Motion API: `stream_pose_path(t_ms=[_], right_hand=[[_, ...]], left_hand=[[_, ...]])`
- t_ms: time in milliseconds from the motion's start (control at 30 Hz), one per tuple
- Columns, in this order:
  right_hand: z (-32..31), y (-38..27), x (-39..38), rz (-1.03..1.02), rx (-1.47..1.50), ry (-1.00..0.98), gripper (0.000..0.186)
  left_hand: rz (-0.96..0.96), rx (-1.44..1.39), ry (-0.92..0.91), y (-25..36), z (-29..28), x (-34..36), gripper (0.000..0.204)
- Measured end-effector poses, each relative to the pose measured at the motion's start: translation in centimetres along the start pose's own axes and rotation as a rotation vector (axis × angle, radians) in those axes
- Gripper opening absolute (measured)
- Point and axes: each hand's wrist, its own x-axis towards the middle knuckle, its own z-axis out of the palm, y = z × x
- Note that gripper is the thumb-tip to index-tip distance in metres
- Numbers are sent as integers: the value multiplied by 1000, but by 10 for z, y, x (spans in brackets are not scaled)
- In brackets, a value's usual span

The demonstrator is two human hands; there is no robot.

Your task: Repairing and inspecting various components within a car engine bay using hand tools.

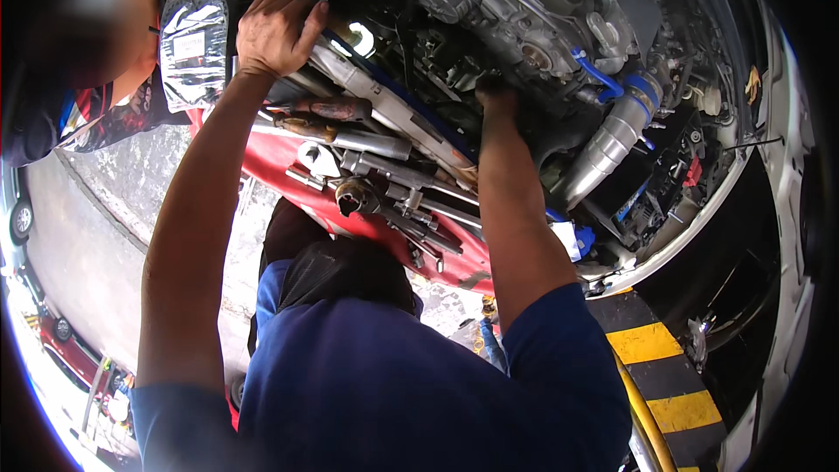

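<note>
My left hand [275,33] lies palm down near the front edge of the engine bay, thumb apart from the fingers. A thin, pale pointed piece shows beside its thumb; I cannot tell what it is. My right hand [496,92] reaches down into the dark gap in front of the engine [533,52]. Shadow and parts hide its fingers. Between my arms, several hand tools lie on a red cover [284,150]: a ratchet [357,198], a screwdriver-like handle [328,108], a thick metal tube [371,143] and sockets.
A clear plastic package [194,52] with dark contents sits left of my left hand. Another person [131,79] stands close at the left. A silver pipe [607,144] with blue couplings rises right of my right arm. Yellow-black stripes [647,345] mark the lower right.
</note>
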Motion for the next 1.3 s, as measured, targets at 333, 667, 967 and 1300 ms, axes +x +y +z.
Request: stream_pose_path(t_ms=[333,667,967,1300], right_hand=[[0,50,-21,58,48,211,39],[-9,53,-20,89,-58,196,41],[-2,58,-29,150,34,217,35],[-13,62,-15,107,33,-65,35]], left_hand=[[7,29,35,-14,-10,-11,35],[-18,49,-29,-14,-16,-15,29],[-28,35,-6,-17,-12,-14,37],[-31,33,-16,-16,-17,-13,34]])
